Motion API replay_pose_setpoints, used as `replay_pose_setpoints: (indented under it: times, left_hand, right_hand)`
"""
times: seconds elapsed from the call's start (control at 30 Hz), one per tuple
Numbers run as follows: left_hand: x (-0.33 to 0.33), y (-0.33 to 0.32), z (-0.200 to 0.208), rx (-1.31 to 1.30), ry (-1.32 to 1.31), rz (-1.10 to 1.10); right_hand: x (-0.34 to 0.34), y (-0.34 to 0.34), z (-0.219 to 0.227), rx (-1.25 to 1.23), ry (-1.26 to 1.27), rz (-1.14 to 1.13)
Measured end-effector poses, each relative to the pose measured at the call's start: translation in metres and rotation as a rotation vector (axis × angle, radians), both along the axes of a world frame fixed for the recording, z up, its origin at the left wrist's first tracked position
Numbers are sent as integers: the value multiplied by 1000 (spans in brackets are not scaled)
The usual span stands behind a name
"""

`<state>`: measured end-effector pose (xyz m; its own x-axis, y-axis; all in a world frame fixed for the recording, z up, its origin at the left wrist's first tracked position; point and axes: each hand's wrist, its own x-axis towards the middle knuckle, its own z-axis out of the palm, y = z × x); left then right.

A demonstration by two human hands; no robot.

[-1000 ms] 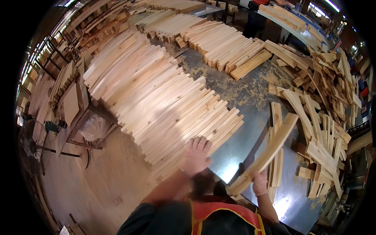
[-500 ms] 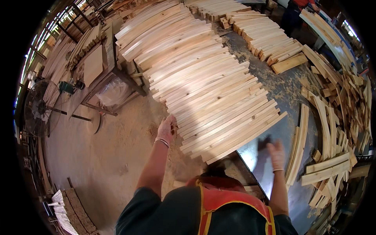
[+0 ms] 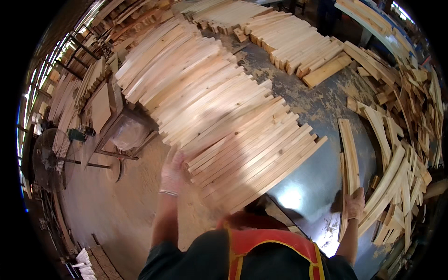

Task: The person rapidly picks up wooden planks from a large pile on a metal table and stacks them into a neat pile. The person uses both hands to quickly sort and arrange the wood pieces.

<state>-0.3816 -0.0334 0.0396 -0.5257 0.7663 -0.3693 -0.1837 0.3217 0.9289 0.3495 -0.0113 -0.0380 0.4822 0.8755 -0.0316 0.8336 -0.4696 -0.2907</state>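
Note:
A broad row of pale wooden strips (image 3: 224, 121) lies side by side in front of me. My left hand (image 3: 172, 169), in a light knit glove, is at the left ends of the strips, touching or very close to them. It is slightly blurred, its fingers stretched out and holding nothing. Over on the right, my gloved right hand (image 3: 355, 205) has its fingers round the near end of a wooden strip (image 3: 349, 149) lying on the grey metal surface. A second, narrower strip (image 3: 343, 186) lies along its left side.
Loose offcuts (image 3: 396, 186) are heaped at the right. Beyond the metal surface (image 3: 298, 172) lies another row of wooden pieces (image 3: 294, 44). A fan (image 3: 52, 159) and a low table (image 3: 114, 123) stand at the left. A small stack of wood (image 3: 95, 263) sits at lower left.
My right hand has moved right and down from over the bare metal surface onto the strip. My left hand has moved slightly along the strip ends. The whole view has shifted.

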Motion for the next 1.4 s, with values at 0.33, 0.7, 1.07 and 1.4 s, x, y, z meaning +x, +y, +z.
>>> replay_pose_setpoints:
  times: [0.33,0.7,1.07,1.4]
  left_hand:
    - [-34,120,37,-505,-79,-963]
    - [-109,176,87,-236,433,-910]
    - [-296,186,56,-259,1453,186]
    - [-140,47,-158,-82,-419,345]
  right_hand:
    - [-232,-37,-14,-471,727,485]
    - [-322,10,4,-89,1282,-1]
    - [-336,16,-15,-47,1081,-89]
    - [-340,28,1,-218,1133,98]
